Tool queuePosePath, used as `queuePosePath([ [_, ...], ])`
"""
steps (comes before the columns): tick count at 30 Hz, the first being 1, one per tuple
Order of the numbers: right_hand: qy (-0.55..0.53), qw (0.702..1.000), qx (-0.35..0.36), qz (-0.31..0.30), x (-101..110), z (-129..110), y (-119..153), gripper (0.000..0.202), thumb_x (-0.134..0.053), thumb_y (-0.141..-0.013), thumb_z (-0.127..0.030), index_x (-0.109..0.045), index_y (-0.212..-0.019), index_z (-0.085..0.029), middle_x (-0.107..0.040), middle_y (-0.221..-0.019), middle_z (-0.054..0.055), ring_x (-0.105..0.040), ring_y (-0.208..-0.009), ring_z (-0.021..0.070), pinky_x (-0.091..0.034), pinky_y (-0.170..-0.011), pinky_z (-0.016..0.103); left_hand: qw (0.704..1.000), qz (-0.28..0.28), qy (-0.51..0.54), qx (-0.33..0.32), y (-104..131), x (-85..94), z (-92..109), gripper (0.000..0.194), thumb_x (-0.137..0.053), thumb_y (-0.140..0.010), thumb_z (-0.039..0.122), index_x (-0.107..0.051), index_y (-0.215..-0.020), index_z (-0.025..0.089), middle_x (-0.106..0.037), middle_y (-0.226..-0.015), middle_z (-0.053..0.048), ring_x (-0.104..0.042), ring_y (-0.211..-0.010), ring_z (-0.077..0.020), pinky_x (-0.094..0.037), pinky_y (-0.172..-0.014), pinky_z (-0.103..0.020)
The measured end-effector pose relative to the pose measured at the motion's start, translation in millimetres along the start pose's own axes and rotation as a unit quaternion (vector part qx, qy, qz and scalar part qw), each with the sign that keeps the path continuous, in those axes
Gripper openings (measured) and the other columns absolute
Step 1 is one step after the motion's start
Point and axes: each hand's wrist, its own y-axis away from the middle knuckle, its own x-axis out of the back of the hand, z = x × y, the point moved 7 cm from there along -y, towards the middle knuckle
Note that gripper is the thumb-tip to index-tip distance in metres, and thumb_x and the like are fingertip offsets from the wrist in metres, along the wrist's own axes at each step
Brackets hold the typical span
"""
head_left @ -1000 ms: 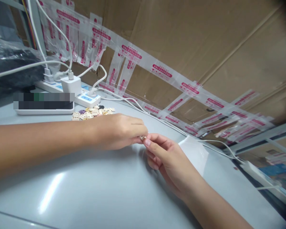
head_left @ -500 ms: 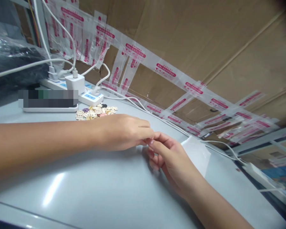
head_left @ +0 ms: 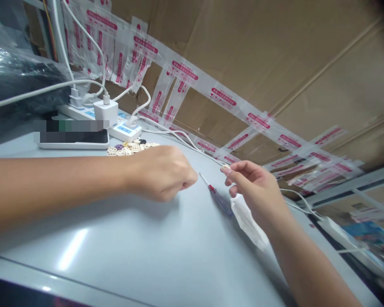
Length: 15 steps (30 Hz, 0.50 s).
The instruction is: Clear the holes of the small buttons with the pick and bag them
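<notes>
My left hand (head_left: 166,175) is closed in a fist above the table, knuckles up. Its fingertips are tucked away, so whatever may be inside is hidden. Between thumb and index finger of my right hand (head_left: 254,183), a small pale button (head_left: 225,169) is pinched, its other fingers curled loosely. Behind my left wrist lies a pile of buttons (head_left: 132,148), mostly cream, with a purple and a black one. A screwdriver (head_left: 219,199) with a clear purplish handle and a red collar rests between the hands. A white bag or sheet (head_left: 248,224) sits partly behind my right hand.
A phone (head_left: 73,145) lies at the left, partly blurred out. Behind it stands a power strip (head_left: 131,131) with a white charger (head_left: 105,112) and cables. Taped cardboard (head_left: 243,55) rises along the back of the grey table (head_left: 131,256).
My hands have moved apart: the right one went right and slightly up with the button, the left closed into a fist. The screwdriver has come into view between them.
</notes>
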Motion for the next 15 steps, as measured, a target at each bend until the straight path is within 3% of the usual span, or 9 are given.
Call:
queuePosePath([
  [2, 0.172, 0.982, 0.039, -0.063, 9.7, -7.0, 2.5, 0.024, -0.07, -0.077, -0.044, -0.065, -0.081, -0.02, -0.067, -0.08, 0.003, -0.057, -0.064, 0.0161, -0.045, -0.06, 0.029, 1.0, -0.015, 0.004, 0.019, -0.7, -5.6, 0.5, 0.013, -0.042, -0.058, 0.007, -0.041, -0.057, 0.02, -0.041, -0.048, 0.002, -0.031, -0.046, -0.0142, -0.019, -0.047, -0.031],
  [5, 0.367, 0.919, 0.053, -0.137, 29.8, -4.1, 18.2, 0.024, -0.063, -0.082, -0.045, -0.069, -0.087, -0.023, -0.071, -0.092, 0.005, -0.063, -0.077, 0.0221, -0.047, -0.068, 0.033, 0.997, -0.059, -0.007, 0.047, -1.3, -15.3, -0.1, 0.014, -0.046, -0.057, 0.007, -0.04, -0.056, 0.02, -0.046, -0.05, 0.002, -0.031, -0.045, -0.0141, -0.018, -0.046, -0.032],
  [8, 0.447, 0.884, 0.043, -0.134, 47.6, 6.7, 38.0, 0.024, -0.059, -0.082, -0.046, -0.07, -0.089, -0.025, -0.073, -0.094, 0.006, -0.066, -0.078, 0.0245, -0.047, -0.067, 0.033, 0.995, -0.085, -0.027, 0.053, -0.4, -19.2, 0.0, 0.013, -0.048, -0.072, 0.009, -0.048, -0.068, 0.021, -0.059, -0.067, 0.0, -0.043, -0.053, -0.0154, -0.023, -0.049, -0.032],
  [11, 0.488, 0.863, -0.011, -0.133, 49.2, 28.9, 54.4, 0.022, -0.056, -0.081, -0.045, -0.067, -0.081, -0.026, -0.07, -0.072, 0.004, -0.063, -0.061, 0.0231, -0.043, -0.057, 0.032, 0.994, -0.075, -0.036, 0.065, 0.2, -16.4, -0.3, 0.024, -0.037, -0.097, 0.032, -0.054, -0.087, 0.02, -0.065, -0.088, -0.005, -0.055, -0.068, -0.0183, -0.031, -0.055, -0.032],
  [13, 0.492, 0.862, -0.031, -0.12, 45.3, 41.5, 60.3, 0.021, -0.054, -0.083, -0.043, -0.064, -0.078, -0.025, -0.07, -0.069, 0.004, -0.061, -0.057, 0.0222, -0.04, -0.055, 0.032, 0.993, -0.086, -0.041, 0.076, 0.7, -17.1, -0.6, 0.035, -0.032, -0.101, 0.042, -0.056, -0.091, 0.018, -0.065, -0.094, -0.007, -0.057, -0.073, -0.0193, -0.034, -0.059, -0.033],
  [15, 0.495, 0.864, -0.04, -0.086, 43.3, 49.7, 62.0, 0.02, -0.051, -0.084, -0.041, -0.061, -0.078, -0.025, -0.071, -0.072, 0.005, -0.061, -0.056, 0.0216, -0.04, -0.056, 0.031, 0.99, -0.106, -0.048, 0.08, 1.4, -20.0, -0.2, 0.032, -0.034, -0.101, 0.038, -0.057, -0.091, 0.018, -0.066, -0.096, -0.007, -0.059, -0.075, -0.0196, -0.035, -0.061, -0.033],
])
